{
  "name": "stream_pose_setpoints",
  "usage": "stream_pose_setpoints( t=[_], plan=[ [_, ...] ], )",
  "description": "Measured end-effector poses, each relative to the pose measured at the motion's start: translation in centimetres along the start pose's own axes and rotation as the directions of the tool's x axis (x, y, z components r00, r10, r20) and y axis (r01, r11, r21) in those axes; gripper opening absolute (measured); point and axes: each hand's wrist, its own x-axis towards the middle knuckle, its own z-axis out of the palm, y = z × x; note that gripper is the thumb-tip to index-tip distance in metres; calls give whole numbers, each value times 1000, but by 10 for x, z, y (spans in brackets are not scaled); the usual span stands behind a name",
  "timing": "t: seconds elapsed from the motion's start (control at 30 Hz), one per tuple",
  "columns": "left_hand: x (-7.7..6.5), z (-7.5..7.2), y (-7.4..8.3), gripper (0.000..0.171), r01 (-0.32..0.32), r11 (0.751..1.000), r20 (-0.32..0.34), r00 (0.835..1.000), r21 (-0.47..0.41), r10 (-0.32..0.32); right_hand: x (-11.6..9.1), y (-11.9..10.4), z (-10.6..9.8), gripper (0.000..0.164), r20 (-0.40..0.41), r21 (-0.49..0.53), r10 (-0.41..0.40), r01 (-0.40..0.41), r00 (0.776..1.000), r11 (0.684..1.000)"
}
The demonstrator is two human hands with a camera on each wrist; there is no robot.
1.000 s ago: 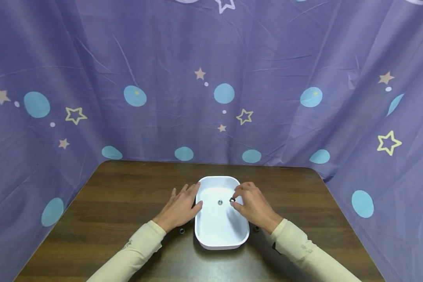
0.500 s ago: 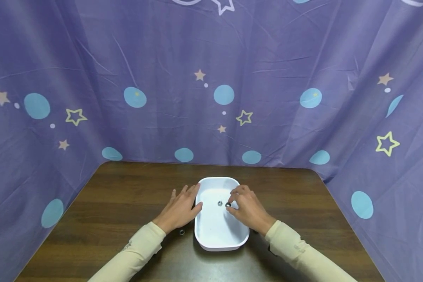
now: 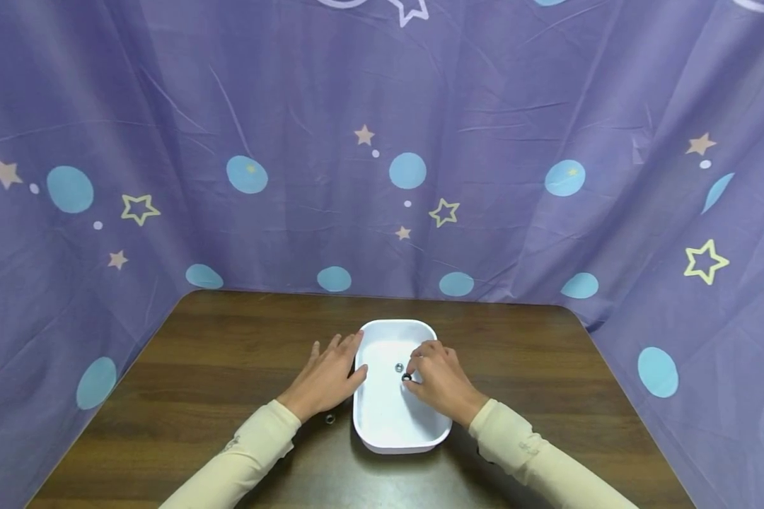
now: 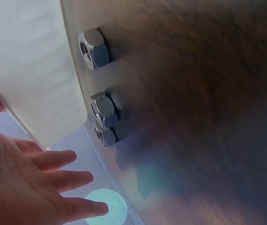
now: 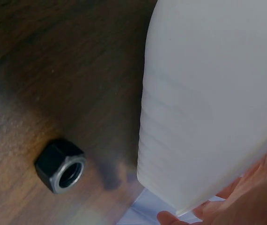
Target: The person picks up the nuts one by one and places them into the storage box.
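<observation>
Lower centre: your white tray (image 3: 401, 428) holds one nut (image 3: 399, 367); your right hand (image 3: 442, 382) pinches a dark nut (image 3: 406, 375), left hand (image 3: 323, 380) spread; four nuts (image 4: 104, 110) (image 5: 58, 164) remain outside.

Left sleeve (image 3: 219, 470) and right sleeve (image 3: 563, 472) both long and pale cream, the cloth softly creased, cuffs (image 3: 283, 418) reaching the wrists, a small greyish marking (image 3: 232, 443) near each cuff (too blurred to make out), bare left hand (image 3: 323, 379), bare right hand (image 3: 443, 379)
</observation>
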Motion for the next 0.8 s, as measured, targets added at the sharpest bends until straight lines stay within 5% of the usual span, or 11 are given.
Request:
stream_pose_setpoints(
  t=[0.8],
  plan=[
    [0, -3, 1, 68, 4, 1000, 15, 1000, -12, -4, 0, -3, 14, 9, 77, -140, -9, 20, 997, 990]
  ],
)
